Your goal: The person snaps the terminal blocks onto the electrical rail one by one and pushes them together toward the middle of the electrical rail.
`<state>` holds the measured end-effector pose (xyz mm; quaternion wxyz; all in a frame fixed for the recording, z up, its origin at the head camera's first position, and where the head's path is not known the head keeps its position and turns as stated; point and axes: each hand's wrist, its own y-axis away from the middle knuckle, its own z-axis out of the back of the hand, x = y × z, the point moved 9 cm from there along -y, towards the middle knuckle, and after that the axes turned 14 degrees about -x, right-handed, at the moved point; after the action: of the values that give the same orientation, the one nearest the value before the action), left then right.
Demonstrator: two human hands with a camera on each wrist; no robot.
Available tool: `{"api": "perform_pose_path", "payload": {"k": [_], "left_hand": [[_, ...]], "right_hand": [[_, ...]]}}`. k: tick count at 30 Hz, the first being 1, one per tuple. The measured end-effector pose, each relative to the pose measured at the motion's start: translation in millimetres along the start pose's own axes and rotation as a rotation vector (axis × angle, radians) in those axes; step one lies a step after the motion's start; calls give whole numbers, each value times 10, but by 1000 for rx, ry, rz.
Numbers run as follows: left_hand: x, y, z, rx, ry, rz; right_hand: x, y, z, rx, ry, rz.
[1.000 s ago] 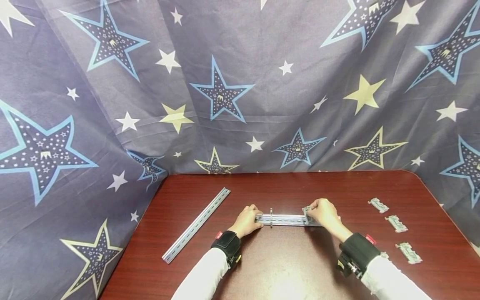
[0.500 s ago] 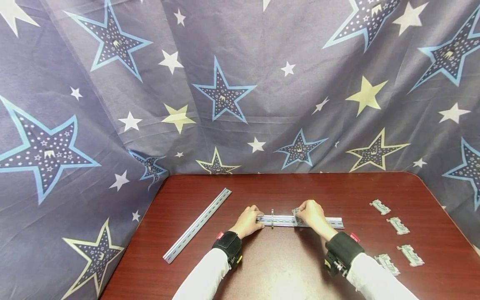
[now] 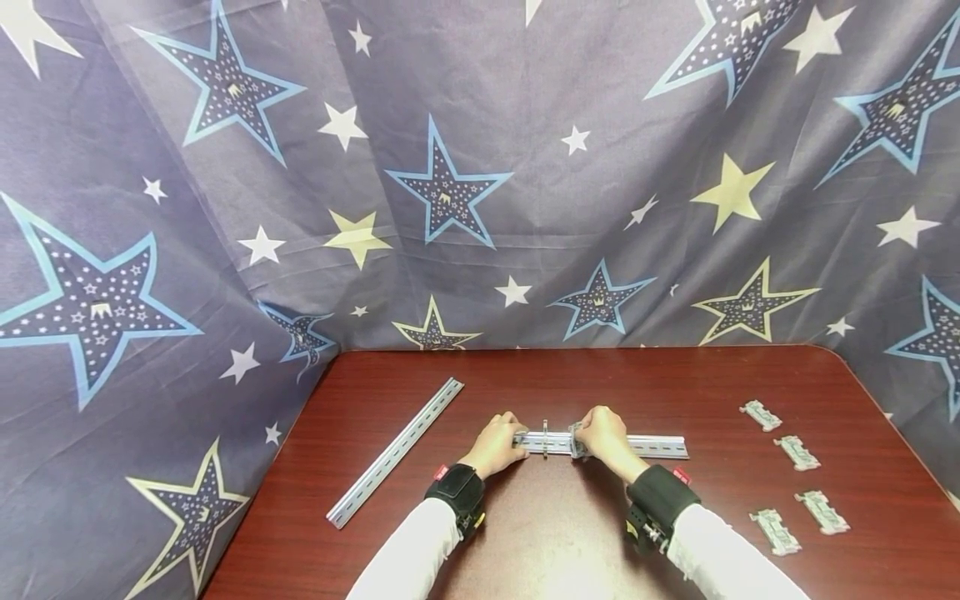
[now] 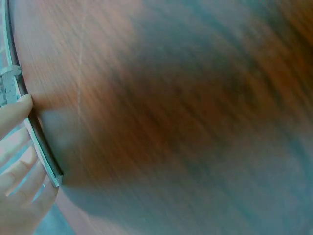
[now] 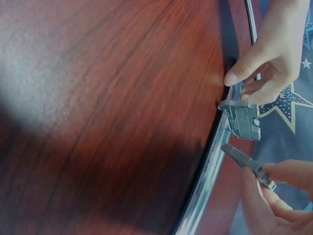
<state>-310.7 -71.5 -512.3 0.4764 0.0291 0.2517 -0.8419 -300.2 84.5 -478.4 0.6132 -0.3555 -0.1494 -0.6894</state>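
Observation:
My left hand (image 3: 498,444) grips the left end of a slotted metal DIN rail (image 3: 660,447), thumb on the near edge and fingers over the far side. A grey terminal block (image 5: 242,120) stands upright across the rail, just right of that hand. My right hand (image 3: 606,435) pinches a second grey terminal block (image 5: 248,162) between thumb and fingers. In the right wrist view this held block is tilted, its lower end close over the rail, with a small gap between it and the standing block. In the left wrist view, the left thumb (image 4: 19,110) presses the rail's edge.
Another DIN rail (image 3: 395,454) lies slanted on the left of the reddish-brown table (image 3: 570,533). Several loose terminal blocks (image 3: 797,452) lie flat at the right. A star-patterned cloth (image 3: 480,183) hangs behind the table's far edge.
My right hand has moved left along the rail with the terminal block, nearer to the standing one, uncovering the rail's right end. The left hand stays on the rail's left end.

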Motion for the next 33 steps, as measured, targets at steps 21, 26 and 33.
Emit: {"api": "perform_pose_path", "payload": {"k": [21, 26, 33], "left_hand": [[-40, 1, 29, 9, -44, -12], [-43, 1, 34, 4, -38, -13], [-20, -4, 13, 11, -37, -10]], "right_hand": [[45, 33, -191, -16, -5, 18], [46, 41, -227, -22, -7, 20], [73, 11, -260, -29, 1, 28]]}}
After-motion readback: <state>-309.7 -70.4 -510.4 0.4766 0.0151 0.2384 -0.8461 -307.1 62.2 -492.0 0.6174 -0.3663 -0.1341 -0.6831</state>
